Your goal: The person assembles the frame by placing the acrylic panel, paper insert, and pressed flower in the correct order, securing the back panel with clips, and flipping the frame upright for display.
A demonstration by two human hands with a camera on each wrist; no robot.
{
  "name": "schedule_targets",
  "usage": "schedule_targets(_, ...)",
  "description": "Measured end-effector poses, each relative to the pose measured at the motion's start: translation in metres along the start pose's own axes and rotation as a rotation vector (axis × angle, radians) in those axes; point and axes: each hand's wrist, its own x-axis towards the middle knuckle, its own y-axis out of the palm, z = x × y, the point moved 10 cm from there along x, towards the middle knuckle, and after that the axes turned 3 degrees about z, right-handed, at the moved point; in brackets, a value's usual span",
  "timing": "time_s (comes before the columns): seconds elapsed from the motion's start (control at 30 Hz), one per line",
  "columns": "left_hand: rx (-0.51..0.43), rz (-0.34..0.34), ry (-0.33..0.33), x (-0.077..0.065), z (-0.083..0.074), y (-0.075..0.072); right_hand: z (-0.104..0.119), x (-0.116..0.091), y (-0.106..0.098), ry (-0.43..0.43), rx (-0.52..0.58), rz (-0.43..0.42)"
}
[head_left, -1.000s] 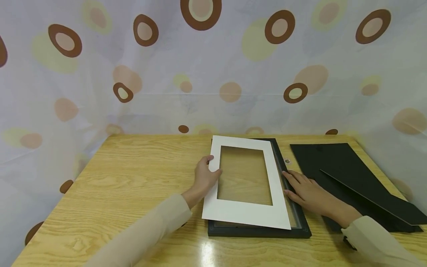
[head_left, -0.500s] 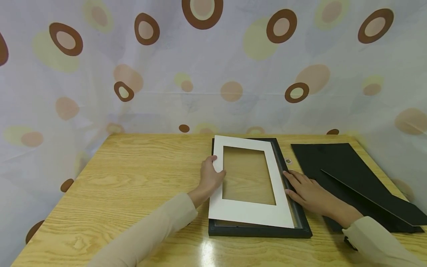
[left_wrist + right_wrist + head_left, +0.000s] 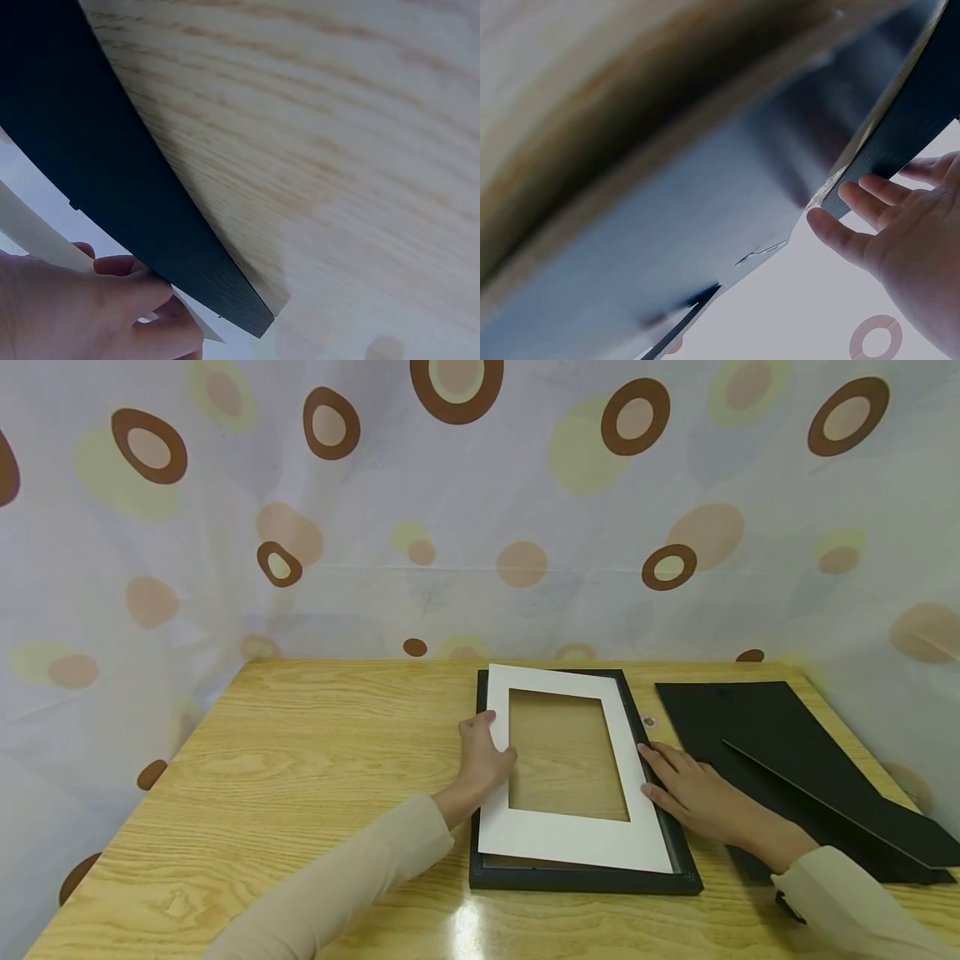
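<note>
A white picture mat (image 3: 573, 839) with a rectangular window lies slightly askew over a black picture frame (image 3: 585, 882) in the head view. My left hand (image 3: 483, 760) pinches the mat's left border, thumb on top near the window. In the left wrist view that hand (image 3: 97, 307) is beside the frame's dark outer side (image 3: 127, 165), with a strip of the mat (image 3: 34, 225) by its fingers. My right hand (image 3: 693, 793) rests its extended fingertips on the frame's right side. The right wrist view shows those fingers (image 3: 866, 206) against the frame's edge.
To the right lies a black backing board (image 3: 738, 714) with a raised, slanting flap (image 3: 832, 789), close to my right wrist. A small round-marked sticker (image 3: 649, 722) is between frame and board. A patterned curtain (image 3: 450, 602) stands behind the wooden table (image 3: 322, 735).
My left hand has shifted the mat to the right, so it sits more squarely over the frame and more of the frame's left side shows. The right hand has stayed in place.
</note>
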Motion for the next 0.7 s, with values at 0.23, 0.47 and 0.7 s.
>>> schedule_targets(0.23, 0.042, 0.002, 0.02, -0.0046, 0.0001, 0.0022, -0.0009, 0.0, 0.0007, 0.004, -0.001, 0.001)
schedule_targets(0.47, 0.083, 0.018, 0.081, -0.0068, -0.001, 0.0049, 0.0006, -0.0004, 0.0, -0.001, 0.003, 0.007)
schedule_targets(0.7, 0.228, 0.032, 0.15, -0.0076, -0.0053, 0.0007, 0.0012, -0.0008, -0.001, 0.001, 0.003, 0.002)
